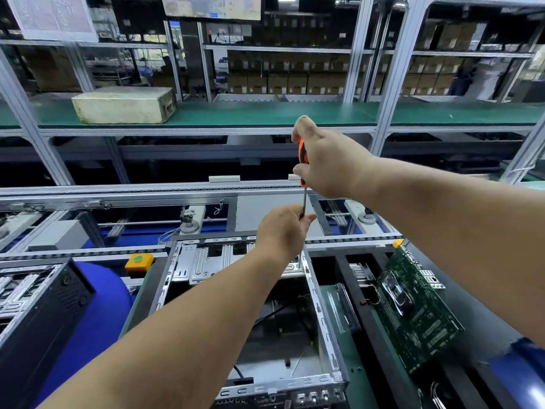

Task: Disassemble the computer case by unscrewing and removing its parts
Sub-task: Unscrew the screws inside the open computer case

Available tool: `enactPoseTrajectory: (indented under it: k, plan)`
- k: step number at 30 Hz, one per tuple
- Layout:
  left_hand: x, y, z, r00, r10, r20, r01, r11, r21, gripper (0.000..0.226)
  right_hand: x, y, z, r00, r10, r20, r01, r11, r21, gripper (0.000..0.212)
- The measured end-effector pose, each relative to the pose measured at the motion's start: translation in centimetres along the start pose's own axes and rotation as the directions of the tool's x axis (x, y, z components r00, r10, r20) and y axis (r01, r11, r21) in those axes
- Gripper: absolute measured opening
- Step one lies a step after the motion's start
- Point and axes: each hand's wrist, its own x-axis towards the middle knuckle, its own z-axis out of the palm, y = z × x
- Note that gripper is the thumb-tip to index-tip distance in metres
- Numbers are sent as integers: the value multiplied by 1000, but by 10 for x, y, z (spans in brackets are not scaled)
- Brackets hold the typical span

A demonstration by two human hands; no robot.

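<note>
An open metal computer case (253, 314) is seen from above, lying on a green work surface (359, 367) directly below the viewer, its lid off and its bare interior exposed; two bare forearms are stretched out over it. An orange-and-black screwdriver (303, 172) is held upright above the far end of the case; its handle is gripped in the curled fingers of the right hand (327, 160), and its thin shaft is pinched lower down between the fingertips of the left hand (283, 228); the tip is hidden behind the left hand. A green circuit board (418, 314) is propped at a tilt just to the right of the case; a second, dark case (38, 314) is placed at the left edge; a cream-coloured box (124, 105) is set on the green shelf (265, 113) beyond.
</note>
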Motion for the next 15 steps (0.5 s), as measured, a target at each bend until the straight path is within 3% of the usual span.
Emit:
enactPoseTrajectory:
  k: [3,5,7,9,13,15]
  plan:
    - [-2,-10,1,991,-99,94,106,992,-68,51,-5,3,1,1000,6,-24,-5,999,35,32]
    - [-9,-17,-1,978,-147,147,176,961,-211,63,-9,5,-2,999,2,-41,0,999,46,31]
    - [-20,-25,-2,979,-154,131,192,910,-366,79,-11,5,-7,998,-7,-57,10,999,51,31]
    - [-31,-34,4,961,-255,106,273,811,-518,98,-12,3,-12,998,-5,-69,9,998,60,31]
    - [-46,-61,25,728,-635,259,595,399,-697,82,-13,0,-21,995,-7,-102,19,993,113,31]
    - [-54,-74,32,641,-708,295,654,303,-694,66,-14,-1,-24,993,-10,-119,30,986,165,31]
